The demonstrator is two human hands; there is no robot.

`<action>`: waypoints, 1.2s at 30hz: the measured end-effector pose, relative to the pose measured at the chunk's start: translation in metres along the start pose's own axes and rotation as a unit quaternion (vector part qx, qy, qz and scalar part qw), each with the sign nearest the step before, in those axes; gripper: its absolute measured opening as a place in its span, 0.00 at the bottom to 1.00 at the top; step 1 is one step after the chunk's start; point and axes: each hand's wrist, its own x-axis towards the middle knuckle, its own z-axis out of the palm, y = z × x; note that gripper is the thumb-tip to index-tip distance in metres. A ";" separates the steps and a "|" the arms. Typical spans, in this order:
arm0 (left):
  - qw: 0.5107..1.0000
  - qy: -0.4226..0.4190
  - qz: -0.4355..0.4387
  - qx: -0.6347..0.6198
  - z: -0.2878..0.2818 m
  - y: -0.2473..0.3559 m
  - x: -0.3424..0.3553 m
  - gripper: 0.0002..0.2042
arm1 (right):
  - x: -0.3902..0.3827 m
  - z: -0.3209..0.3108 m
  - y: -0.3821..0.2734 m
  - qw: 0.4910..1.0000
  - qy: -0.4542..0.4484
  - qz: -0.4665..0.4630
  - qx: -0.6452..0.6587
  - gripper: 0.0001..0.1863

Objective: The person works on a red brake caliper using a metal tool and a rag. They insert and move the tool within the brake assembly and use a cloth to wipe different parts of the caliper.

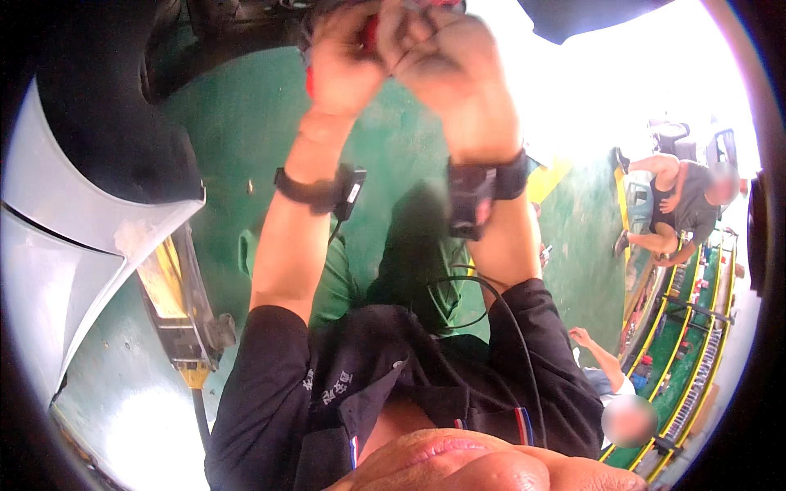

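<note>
Both arms reach up to the top edge, under the dark underside of a raised car. My left hand [345, 69] is closed round a red and dark thing [371, 34]; its kind is hidden by the fingers. Close beside it, my right hand [446, 51] is blurred, palm showing, its fingers curled in toward the same spot. What the right fingers grip cannot be made out. A black strap with a small box [350, 192] sits on the left wrist, and a strapped dark device [473, 200] on the right, near a black cable.
At left are a pale car body panel [65, 176] and a black wheel-arch liner [123, 106]. A yellow and dark lift arm [176, 295] stands below them. Two people are at right, one seated [688, 200], beside yellow-edged racks [688, 352] of tools. The floor [237, 155] is green.
</note>
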 end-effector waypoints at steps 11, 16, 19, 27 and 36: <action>0.871 0.081 0.229 0.428 0.047 0.016 -0.002 0.19 | -0.018 0.037 -0.031 0.926 0.077 0.067 -0.364 0.12; 0.871 0.113 0.249 0.409 0.061 0.002 -0.003 0.25 | -0.020 0.048 -0.025 0.215 -0.065 -0.305 -0.925 0.14; 0.851 0.126 0.303 0.409 0.052 0.001 0.008 0.27 | -0.006 0.062 -0.017 0.019 -0.128 -0.193 -0.973 0.14; 0.830 0.121 0.287 0.463 0.055 -0.001 0.003 0.26 | 0.002 0.053 -0.040 0.044 -0.163 -0.262 -0.950 0.12; 0.838 0.108 0.318 0.430 0.057 0.013 0.009 0.08 | 0.019 0.044 -0.080 0.588 -0.040 -0.235 -0.773 0.23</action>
